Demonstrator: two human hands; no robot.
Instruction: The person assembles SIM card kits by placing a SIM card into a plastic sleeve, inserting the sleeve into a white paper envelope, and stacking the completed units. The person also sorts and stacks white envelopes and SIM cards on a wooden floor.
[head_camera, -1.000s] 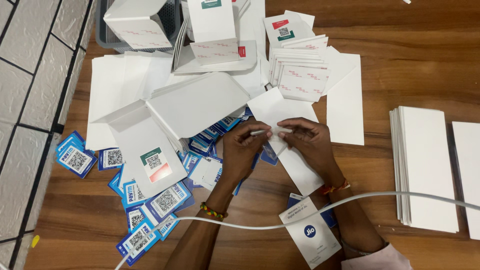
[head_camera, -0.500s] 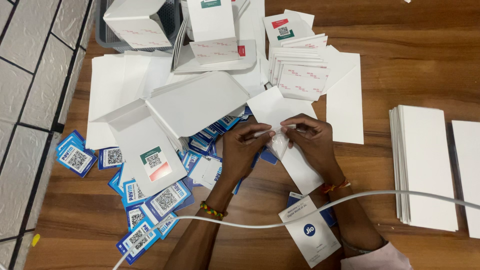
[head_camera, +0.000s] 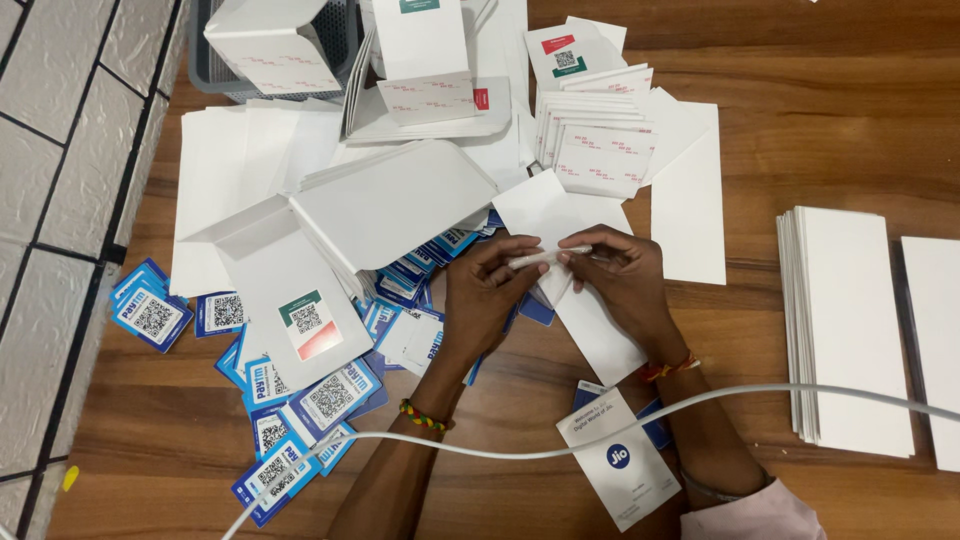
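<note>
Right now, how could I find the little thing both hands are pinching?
Start at the wooden table, then go to the big messy heap of white cards and blue stickers. Just right of that heap, the left hand and right hand meet. Between their fingertips is a small white strip, thin and rolled, unlike the flat cards around it.

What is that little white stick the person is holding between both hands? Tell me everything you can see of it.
The white stick is thin, pale and short, possibly a rolled paper strip or peeled backing; the material is not clear. It lies almost level, tilted slightly up to the right. The left hand pinches its left end, the right hand its right end, holding it above a white card on the wooden table.
</note>
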